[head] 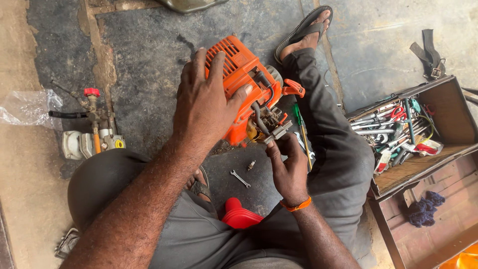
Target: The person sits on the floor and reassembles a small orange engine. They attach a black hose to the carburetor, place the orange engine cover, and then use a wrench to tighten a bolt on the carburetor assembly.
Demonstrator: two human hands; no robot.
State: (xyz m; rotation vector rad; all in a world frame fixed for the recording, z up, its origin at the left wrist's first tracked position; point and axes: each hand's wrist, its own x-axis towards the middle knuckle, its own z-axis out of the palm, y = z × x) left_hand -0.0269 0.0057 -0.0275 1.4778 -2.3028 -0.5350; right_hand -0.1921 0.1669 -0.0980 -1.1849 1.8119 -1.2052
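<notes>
My left hand [206, 104] lies flat over the top of an orange small engine [242, 74] that stands on the floor between my legs, fingers spread across its vented cover. My right hand [286, 167] pinches a small metal carburettor part [275, 130] at the engine's lower right side. On my right wrist is an orange band. A small spanner [240, 178] and a spark plug [252, 165] lie on the floor just below the engine. A green-handled screwdriver [300, 127] rests on my right trouser leg.
An open wooden toolbox [450, 114] full of pliers, spanners and screwdrivers sits at the right. A pump part with a red cap [92, 127] and a clear plastic bag [27, 107] lie at the left. A red funnel [239, 215] sits near my lap.
</notes>
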